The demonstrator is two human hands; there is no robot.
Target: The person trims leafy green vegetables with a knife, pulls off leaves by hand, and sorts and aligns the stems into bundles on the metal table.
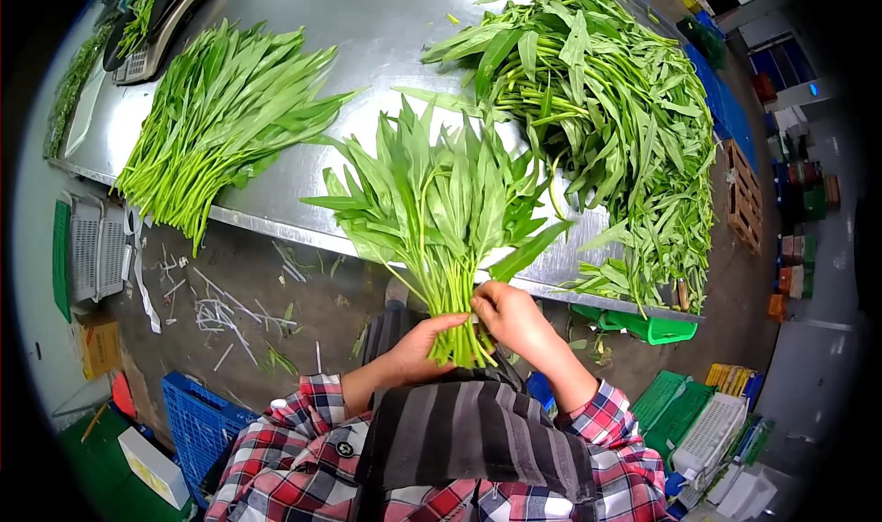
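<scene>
A bunch of leafy green stems [450, 200] stands upright in front of my body, its leaves over the edge of the metal table [331, 26]. My left hand [418, 349] is wrapped round the lower stems from the left. On the right side of the same stems, my right hand [514, 318] has its fingers closed on them; its fingertips are partly hidden. To the left on the table lies another bunch of greens [225, 118], its stems over the front edge. A large heap of loose greens [616, 127] covers the table's right side.
A scale [161, 35] stands at the table's back left. Below the edge are a blue crate [202, 425] at left and a green basket [657, 329] at right. White strips [220, 315] litter the floor. More crates [712, 430] stand at lower right, and a wooden pallet [742, 196] beyond the table.
</scene>
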